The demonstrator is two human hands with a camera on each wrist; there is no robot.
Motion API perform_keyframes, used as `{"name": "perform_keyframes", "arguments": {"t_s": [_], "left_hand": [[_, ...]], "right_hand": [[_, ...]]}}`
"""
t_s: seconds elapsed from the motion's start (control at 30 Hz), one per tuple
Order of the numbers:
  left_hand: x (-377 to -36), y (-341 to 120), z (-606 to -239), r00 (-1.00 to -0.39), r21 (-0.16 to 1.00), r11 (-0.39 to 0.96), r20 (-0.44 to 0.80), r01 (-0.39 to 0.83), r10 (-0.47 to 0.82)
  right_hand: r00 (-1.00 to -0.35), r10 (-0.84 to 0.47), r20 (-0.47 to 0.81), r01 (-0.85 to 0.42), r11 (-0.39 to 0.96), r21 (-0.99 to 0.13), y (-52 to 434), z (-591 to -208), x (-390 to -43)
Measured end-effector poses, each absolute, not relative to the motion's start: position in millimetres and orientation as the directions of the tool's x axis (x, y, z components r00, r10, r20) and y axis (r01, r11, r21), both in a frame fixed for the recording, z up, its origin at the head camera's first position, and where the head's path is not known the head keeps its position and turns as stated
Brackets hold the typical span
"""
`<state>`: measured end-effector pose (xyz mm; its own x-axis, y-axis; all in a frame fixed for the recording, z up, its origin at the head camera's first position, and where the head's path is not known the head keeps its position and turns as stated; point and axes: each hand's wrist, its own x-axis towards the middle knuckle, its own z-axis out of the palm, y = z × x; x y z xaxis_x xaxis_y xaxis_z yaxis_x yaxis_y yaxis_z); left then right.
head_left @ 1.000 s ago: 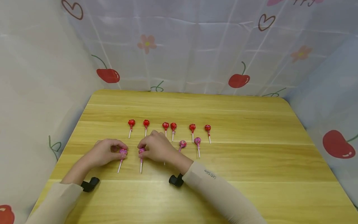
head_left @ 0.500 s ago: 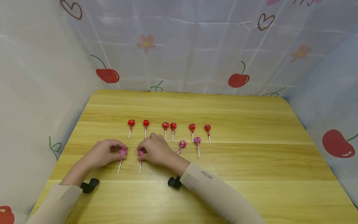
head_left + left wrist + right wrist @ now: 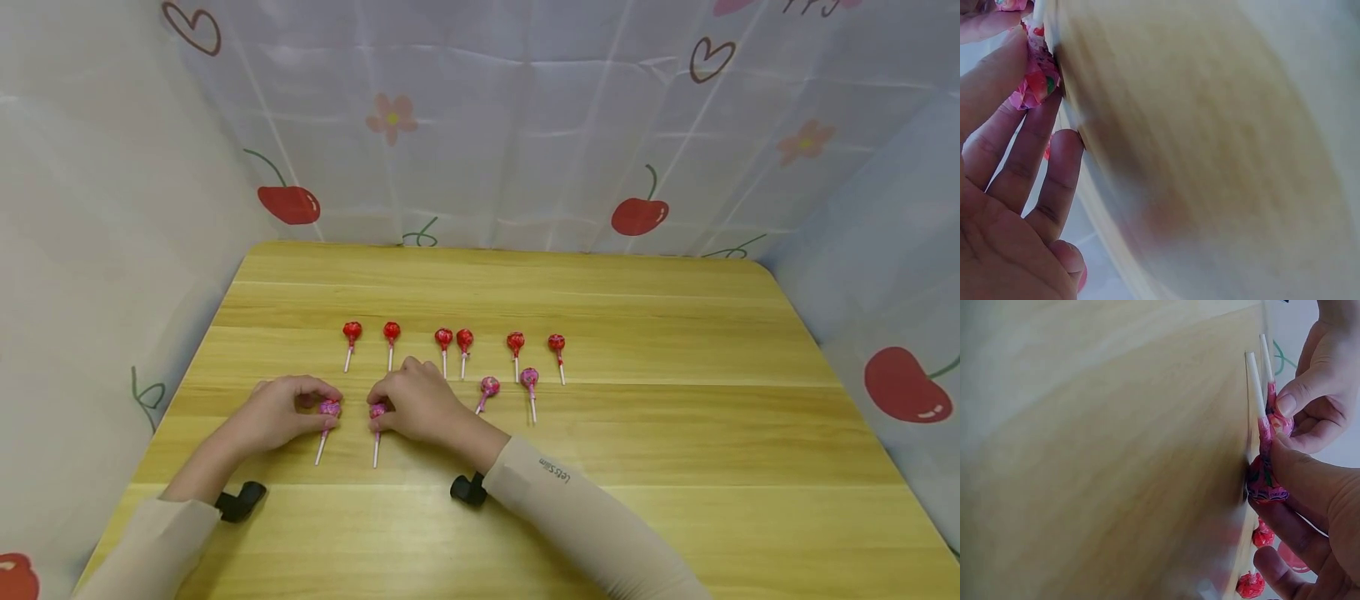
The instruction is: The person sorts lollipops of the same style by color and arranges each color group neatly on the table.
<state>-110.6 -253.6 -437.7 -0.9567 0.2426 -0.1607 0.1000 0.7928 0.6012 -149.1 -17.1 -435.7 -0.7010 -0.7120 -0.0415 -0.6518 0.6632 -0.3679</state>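
On the wooden table [image 3: 637, 433] my left hand [image 3: 281, 411] pinches the head of a pink lollipop [image 3: 328, 409] that lies with its white stick toward me; the wrapper [image 3: 1034, 78] shows between my fingers in the left wrist view. Just to the right, my right hand [image 3: 411, 402] pinches the head of a second pink lollipop [image 3: 377, 412], seen close in the right wrist view [image 3: 1264, 478]. Both lollipops rest on the table. Two more pink lollipops [image 3: 489, 387] [image 3: 529, 379] lie to the right of my right hand.
A row of several red lollipops [image 3: 444, 338] lies just beyond my hands, sticks toward me. A curtain printed with cherries and hearts [image 3: 480, 125] closes in the table at the back and both sides. Black wrist camera mounts [image 3: 242, 502] sit at my sleeves.
My right hand has shifted slightly left with its pink lollipop. The left hand has stayed where it was.
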Motion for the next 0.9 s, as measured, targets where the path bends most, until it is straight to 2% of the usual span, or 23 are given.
{"name": "perform_keyframes", "arguments": {"t_s": [0.33,0.53,0.67,0.83,0.9], "left_hand": [[-107,-253,-438,-0.961,0.585,0.797,-0.102,0.15,0.255],[-107,-247,-432,-0.966,0.561,0.814,-0.093,0.149,0.241],[-110,-234,-423,-0.966,0.554,0.81,-0.042,0.191,0.256],[-116,-201,-412,-0.958,0.544,0.8,0.02,0.252,0.288],[-121,-186,-410,-0.953,0.53,0.804,0.028,0.269,0.301]], "right_hand": [[-0.699,-0.714,-0.042,-0.651,0.659,-0.376,-15,-433,-148],[-0.708,-0.706,0.003,-0.647,0.646,-0.405,1,-426,-152],[-0.762,-0.647,0.025,-0.582,0.667,-0.466,27,-418,-158],[-0.864,-0.502,0.043,-0.438,0.706,-0.557,70,-415,-164],[-0.893,-0.447,0.043,-0.392,0.729,-0.562,86,-417,-167]]}}
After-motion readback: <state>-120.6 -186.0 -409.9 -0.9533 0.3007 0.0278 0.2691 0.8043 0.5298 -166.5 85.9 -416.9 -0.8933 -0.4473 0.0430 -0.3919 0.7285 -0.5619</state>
